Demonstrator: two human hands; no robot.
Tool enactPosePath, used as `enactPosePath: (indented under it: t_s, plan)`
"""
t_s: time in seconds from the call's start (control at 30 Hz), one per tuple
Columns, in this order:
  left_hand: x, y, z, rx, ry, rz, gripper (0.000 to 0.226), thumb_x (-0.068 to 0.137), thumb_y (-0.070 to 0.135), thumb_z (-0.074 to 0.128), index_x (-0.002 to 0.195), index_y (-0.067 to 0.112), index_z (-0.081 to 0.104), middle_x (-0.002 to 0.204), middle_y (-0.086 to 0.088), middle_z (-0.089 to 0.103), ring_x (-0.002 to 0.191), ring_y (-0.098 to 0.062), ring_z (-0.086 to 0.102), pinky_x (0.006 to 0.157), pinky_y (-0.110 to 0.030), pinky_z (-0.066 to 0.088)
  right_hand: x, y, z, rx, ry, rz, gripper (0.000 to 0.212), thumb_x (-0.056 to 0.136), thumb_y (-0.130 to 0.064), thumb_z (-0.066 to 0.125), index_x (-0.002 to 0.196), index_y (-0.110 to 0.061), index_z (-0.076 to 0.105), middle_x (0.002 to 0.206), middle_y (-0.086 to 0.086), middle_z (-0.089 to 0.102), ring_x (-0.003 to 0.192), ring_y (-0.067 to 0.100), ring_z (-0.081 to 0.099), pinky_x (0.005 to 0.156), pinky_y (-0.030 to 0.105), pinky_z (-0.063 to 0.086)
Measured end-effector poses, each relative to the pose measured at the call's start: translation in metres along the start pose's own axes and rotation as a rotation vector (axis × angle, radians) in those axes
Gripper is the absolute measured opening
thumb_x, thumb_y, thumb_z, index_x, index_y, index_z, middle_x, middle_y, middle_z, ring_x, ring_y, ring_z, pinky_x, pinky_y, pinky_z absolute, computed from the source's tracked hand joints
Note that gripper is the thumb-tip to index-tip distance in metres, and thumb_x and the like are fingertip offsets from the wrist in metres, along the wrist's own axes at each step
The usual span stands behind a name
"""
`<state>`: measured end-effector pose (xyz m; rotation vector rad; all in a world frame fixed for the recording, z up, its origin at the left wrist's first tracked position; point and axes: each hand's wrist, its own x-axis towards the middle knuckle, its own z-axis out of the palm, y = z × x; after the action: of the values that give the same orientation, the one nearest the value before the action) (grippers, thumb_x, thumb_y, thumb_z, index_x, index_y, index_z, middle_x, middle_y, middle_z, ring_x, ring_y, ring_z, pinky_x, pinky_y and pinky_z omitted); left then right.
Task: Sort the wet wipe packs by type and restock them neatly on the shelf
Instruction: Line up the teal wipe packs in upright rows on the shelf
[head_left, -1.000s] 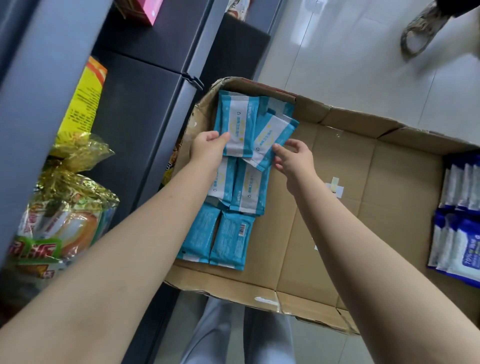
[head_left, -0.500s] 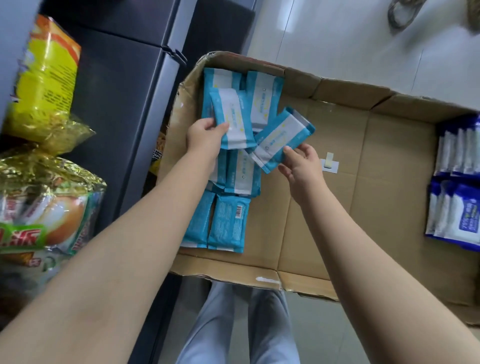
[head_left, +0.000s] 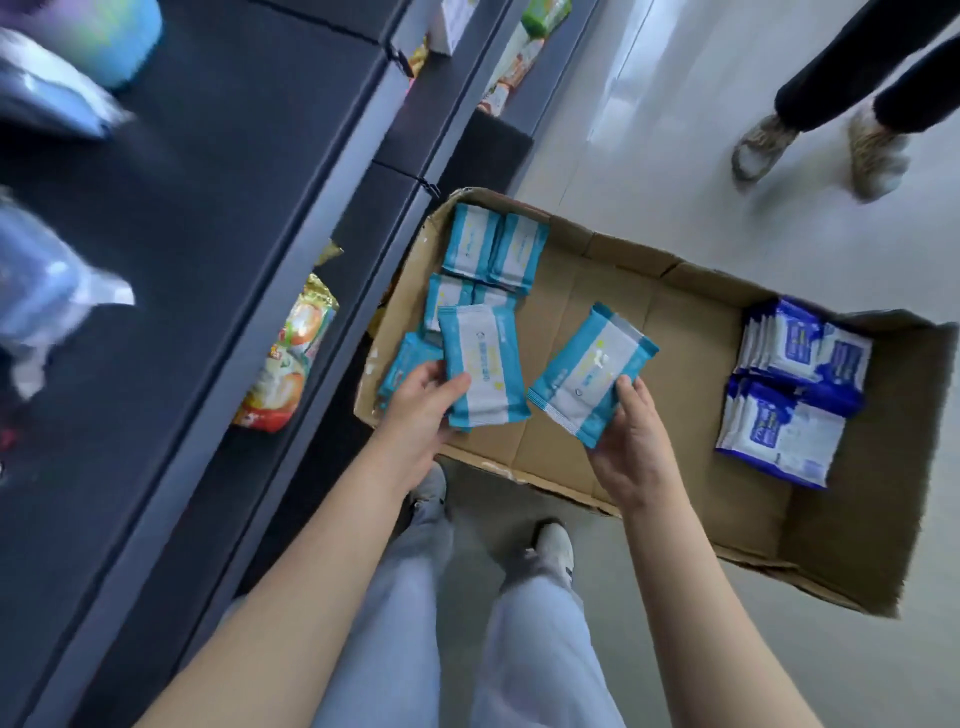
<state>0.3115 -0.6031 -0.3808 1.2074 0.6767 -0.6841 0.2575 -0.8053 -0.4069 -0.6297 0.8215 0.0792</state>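
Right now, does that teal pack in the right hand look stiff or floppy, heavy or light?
Probably fairly firm: the teal pack sticks out flat beyond the right hand without drooping. Likely light: a grip at one end carries it. Its smooth film wrapper may be slippery.

1. A teal wet wipe pack (head_left: 480, 364) is held in the left grip (head_left: 423, 400), with the thumb laid on its face.
2. A second teal pack (head_left: 592, 371) is held tilted at its lower edge by the right grip (head_left: 631, 441), apart from the first.
3. More teal packs (head_left: 493, 247) are laid flat at the left end of the open cardboard box (head_left: 649, 332); dark blue packs (head_left: 789, 389) are stacked at its right end.
4. The box is set on the floor (head_left: 649, 130) beside a dark shelf (head_left: 234, 234) bearing a snack bag (head_left: 291, 364).
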Motion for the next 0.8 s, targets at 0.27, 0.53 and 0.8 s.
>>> enactPosePath:
  t_s: [0.27, 0.53, 0.8]
  plan:
    - [-0.169, 0.001, 0.002, -0.105, 0.007, 0.323, 0.052, 0.092, -0.010, 0.053, 0.131, 0.023, 0.042, 0.127, -0.010, 0.060, 0.109, -0.022, 0.064, 0.074, -0.034, 0.060, -0.106, -0.057, 0.042, -0.292, -0.205, -0.003, 0.028, 0.097, -0.024, 0.060, 0.122, -0.012, 0.056, 0.120, 0.010, 0.068, 0.107, 0.025, 0.068, 0.093, 0.042, 0.057]
    - [-0.329, 0.013, -0.047, -0.257, 0.314, 0.577, 0.051, 0.092, -0.001, 0.061, 0.128, 0.025, 0.037, 0.112, -0.008, 0.068, 0.083, -0.021, 0.073, 0.061, -0.035, 0.058, -0.219, -0.056, 0.137, -0.490, -0.598, 0.003, 0.037, 0.091, -0.015, 0.066, 0.124, -0.007, 0.053, 0.112, 0.010, 0.069, 0.098, 0.023, 0.070, 0.077, 0.034, 0.061]
    - [-0.457, -0.008, -0.158, -0.350, 0.645, 0.842, 0.035, 0.095, 0.012, 0.063, 0.120, 0.018, 0.040, 0.114, -0.008, 0.067, 0.096, -0.028, 0.072, 0.077, -0.045, 0.060, -0.341, 0.027, 0.214, -0.573, -0.815, -0.027, 0.031, 0.089, -0.006, 0.068, 0.116, -0.009, 0.053, 0.113, 0.015, 0.071, 0.103, 0.029, 0.071, 0.086, 0.038, 0.059]
